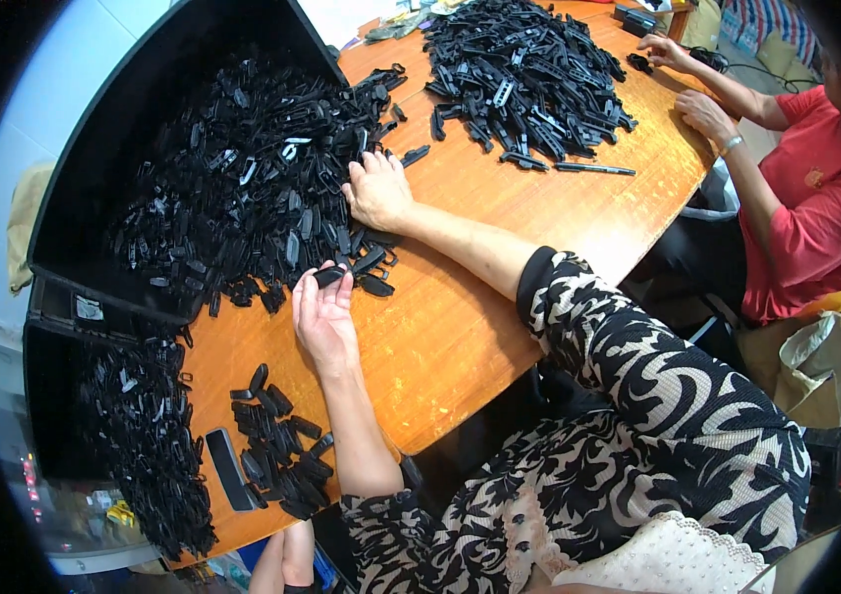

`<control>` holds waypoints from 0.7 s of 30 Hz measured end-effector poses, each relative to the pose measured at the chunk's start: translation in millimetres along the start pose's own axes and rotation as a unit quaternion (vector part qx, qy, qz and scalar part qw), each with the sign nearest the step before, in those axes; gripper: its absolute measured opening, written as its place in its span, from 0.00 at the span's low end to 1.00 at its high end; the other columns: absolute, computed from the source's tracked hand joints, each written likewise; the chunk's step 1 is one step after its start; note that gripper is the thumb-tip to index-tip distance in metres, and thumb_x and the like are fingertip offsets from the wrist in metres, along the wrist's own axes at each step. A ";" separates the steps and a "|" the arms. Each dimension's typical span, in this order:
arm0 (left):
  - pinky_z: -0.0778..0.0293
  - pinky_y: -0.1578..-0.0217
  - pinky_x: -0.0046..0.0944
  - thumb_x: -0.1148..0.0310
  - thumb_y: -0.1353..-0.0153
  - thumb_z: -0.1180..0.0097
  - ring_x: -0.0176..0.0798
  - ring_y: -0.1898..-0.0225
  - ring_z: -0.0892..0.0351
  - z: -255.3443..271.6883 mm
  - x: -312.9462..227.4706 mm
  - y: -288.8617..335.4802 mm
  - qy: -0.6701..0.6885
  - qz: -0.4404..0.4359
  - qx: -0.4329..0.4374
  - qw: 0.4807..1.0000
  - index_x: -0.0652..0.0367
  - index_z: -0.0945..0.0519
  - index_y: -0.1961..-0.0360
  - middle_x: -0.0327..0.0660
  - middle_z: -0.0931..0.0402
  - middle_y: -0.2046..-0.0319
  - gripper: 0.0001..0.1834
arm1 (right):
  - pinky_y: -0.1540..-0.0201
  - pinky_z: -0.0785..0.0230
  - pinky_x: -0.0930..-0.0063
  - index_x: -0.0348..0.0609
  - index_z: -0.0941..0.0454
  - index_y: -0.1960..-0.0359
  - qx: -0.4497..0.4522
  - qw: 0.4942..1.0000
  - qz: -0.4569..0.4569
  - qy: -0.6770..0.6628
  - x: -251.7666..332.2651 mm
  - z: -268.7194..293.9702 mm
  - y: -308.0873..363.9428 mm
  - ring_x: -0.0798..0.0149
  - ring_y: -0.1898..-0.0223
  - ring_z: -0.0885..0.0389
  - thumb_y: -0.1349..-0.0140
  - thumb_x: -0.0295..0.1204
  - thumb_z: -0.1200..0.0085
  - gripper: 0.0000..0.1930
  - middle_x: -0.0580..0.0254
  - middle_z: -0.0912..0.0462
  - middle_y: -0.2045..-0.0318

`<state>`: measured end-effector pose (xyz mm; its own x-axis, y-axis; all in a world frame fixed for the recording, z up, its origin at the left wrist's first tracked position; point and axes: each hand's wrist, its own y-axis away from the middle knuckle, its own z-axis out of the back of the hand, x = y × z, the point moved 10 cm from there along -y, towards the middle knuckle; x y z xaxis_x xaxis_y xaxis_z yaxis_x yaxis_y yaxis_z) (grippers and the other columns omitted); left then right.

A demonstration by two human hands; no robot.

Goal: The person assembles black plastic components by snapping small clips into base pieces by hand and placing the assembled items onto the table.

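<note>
My left hand (324,322) pinches a small black plastic clip (329,276) between thumb and fingers, held just above the wooden table (420,337). My right hand (379,193) reaches to the right edge of a big heap of black plastic clips (242,188), fingers stretched out over the pieces there. Whether its fingertips touch a piece is not plain. The heap spills out of a large black bin (104,148) lying open toward me. A few loose clips (373,285) lie between my two hands.
Another heap of longer black parts (529,79) lies farther back, with a pen-like stick (595,169) before it. Nearer left are a small pile of clips (287,450), a phone-like dark slab (229,470) and a second heap (148,445). A person in red (807,188) works at right; another forearm (284,559) shows below.
</note>
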<state>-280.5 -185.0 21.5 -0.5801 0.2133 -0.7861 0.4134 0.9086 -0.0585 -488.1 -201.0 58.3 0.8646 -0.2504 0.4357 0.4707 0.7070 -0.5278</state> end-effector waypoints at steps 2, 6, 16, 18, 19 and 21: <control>0.22 0.57 0.39 0.65 0.29 0.51 0.40 0.59 0.22 3.0 2.3 1.0 0.015 0.010 -0.023 1.000 0.62 0.26 0.52 0.44 0.23 0.60 0.12 | 0.40 0.38 0.51 0.38 0.26 0.52 0.007 0.998 -0.003 -0.058 -2.8 10.0 0.6 0.44 0.44 0.29 0.36 0.37 0.50 0.17 0.42 0.25 0.51; 0.26 0.67 0.33 0.64 0.29 0.50 0.33 0.66 0.25 15.0 1.5 0.7 0.008 0.015 -0.021 1.000 0.60 0.25 0.53 0.38 0.26 0.64 0.12 | 0.44 0.30 0.56 0.36 0.23 0.56 -0.004 0.998 0.037 -0.044 -22.4 51.9 -6.9 0.46 0.47 0.25 0.48 0.21 0.49 0.16 0.46 0.22 0.54; 0.43 0.84 0.23 0.67 0.34 0.42 0.23 0.82 0.37 2.5 -3.9 5.2 -0.080 -0.003 -0.026 0.996 0.59 0.25 0.57 0.30 0.32 0.75 0.09 | 0.58 0.26 0.59 0.38 0.20 0.65 0.155 0.956 0.203 0.147 -62.8 77.6 51.0 0.49 0.59 0.21 0.48 0.28 0.43 0.10 0.50 0.20 0.65; 0.45 0.84 0.22 0.70 0.36 0.40 0.19 0.84 0.41 -0.3 -4.7 7.0 -0.151 -0.027 -0.040 0.987 0.58 0.22 0.59 0.27 0.31 0.77 0.07 | 0.57 0.25 0.61 0.39 0.21 0.64 0.188 0.934 0.209 0.220 -60.4 93.0 51.2 0.52 0.58 0.19 0.50 0.28 0.43 0.11 0.52 0.19 0.64; 0.45 0.84 0.22 0.70 0.36 0.40 0.19 0.84 0.41 0.7 -3.3 6.8 -0.151 -0.028 -0.041 0.987 0.58 0.22 0.59 0.27 0.31 0.77 0.07 | 0.57 0.24 0.62 0.39 0.21 0.63 0.168 0.937 0.210 0.222 -59.6 106.8 45.1 0.53 0.58 0.19 0.50 0.27 0.42 0.12 0.52 0.19 0.64; 0.46 0.86 0.20 0.69 0.35 0.41 0.18 0.83 0.39 -3.2 -5.4 6.1 -0.235 -0.077 -0.026 0.969 0.57 0.20 0.58 0.28 0.30 0.76 0.07 | 0.59 0.24 0.62 0.41 0.22 0.65 0.136 0.941 0.191 0.245 -73.7 124.2 19.9 0.52 0.58 0.20 0.51 0.25 0.43 0.10 0.53 0.21 0.65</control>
<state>-277.1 -179.4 27.4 -0.2438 -0.1022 -0.9644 0.3035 0.9364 -0.1760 -564.3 -86.3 106.3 0.9701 -0.1717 -0.1718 0.1047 0.9339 -0.3419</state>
